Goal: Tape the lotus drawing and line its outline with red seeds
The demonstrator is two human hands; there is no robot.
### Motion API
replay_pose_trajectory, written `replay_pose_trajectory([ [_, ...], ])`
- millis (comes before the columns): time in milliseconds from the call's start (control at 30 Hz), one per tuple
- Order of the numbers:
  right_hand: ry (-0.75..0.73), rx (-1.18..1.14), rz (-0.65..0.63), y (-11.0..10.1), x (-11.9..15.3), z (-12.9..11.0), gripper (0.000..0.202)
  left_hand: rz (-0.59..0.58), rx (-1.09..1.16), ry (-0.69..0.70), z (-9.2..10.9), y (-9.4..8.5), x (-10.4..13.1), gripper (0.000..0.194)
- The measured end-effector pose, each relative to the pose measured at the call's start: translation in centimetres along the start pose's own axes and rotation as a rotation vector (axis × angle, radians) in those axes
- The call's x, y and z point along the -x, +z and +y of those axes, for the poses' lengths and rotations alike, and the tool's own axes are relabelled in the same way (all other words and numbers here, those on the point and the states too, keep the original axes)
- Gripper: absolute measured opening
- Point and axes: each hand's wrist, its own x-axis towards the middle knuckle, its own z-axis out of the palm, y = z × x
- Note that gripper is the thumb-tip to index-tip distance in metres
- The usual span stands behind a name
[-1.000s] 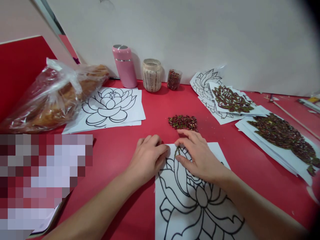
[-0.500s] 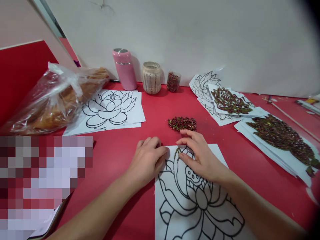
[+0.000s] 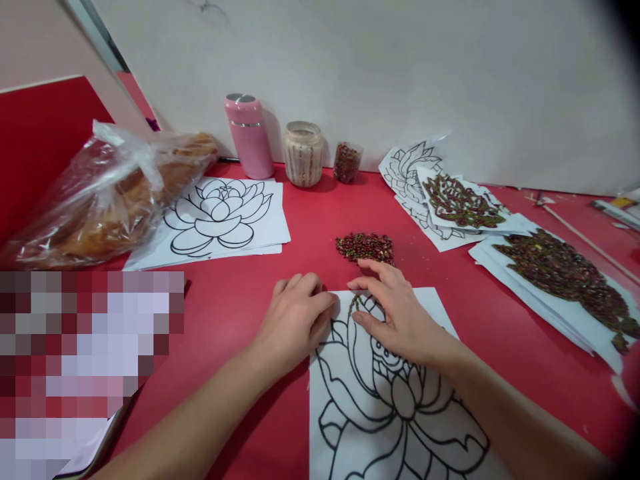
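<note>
A white sheet printed with a bold black lotus outline lies in front of me. Along the tip of one petal, a short line of small green beans follows the outline. My left hand rests by the sheet's upper left edge, its fingers curled; whatever they may hold is hidden. My right hand hovers over the top of the drawing, thumb and fingers apart, with the thumb tip close to the bean line. Just beyond its fingertips sits a pile of mixed red and green beans.
At the back stand a pink flask, a glass jar and a small cup of beans. Bean-covered sheets lie right. Another lotus drawing and a plastic bag of brown food lie left. A pixelated area covers the lower left.
My right hand has shifted slightly left, and its thumb has drawn back from the sheet beside the bean line. My left hand stays in place.
</note>
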Motion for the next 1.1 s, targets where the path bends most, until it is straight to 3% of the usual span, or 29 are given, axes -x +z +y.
replay_pose_trajectory([
  [533, 0.006, -0.026, -0.009, 0.0, -0.1, 0.0, 0.03, -0.001, -0.011, -0.004, -0.1, 0.1, -0.1, 0.021],
  [733, 0.01, -0.196, 0.103, -0.6, 0.1, 0.5, 0.016, 0.007, -0.019, 0.002, 0.0, 0.1, 0.0, 0.021],
  [1100, -0.208, 0.009, 0.012, -1.1, 0.2, -0.2, 0.011, 0.01, -0.009, -0.004, 0.1, 0.0, -0.1, 0.019],
])
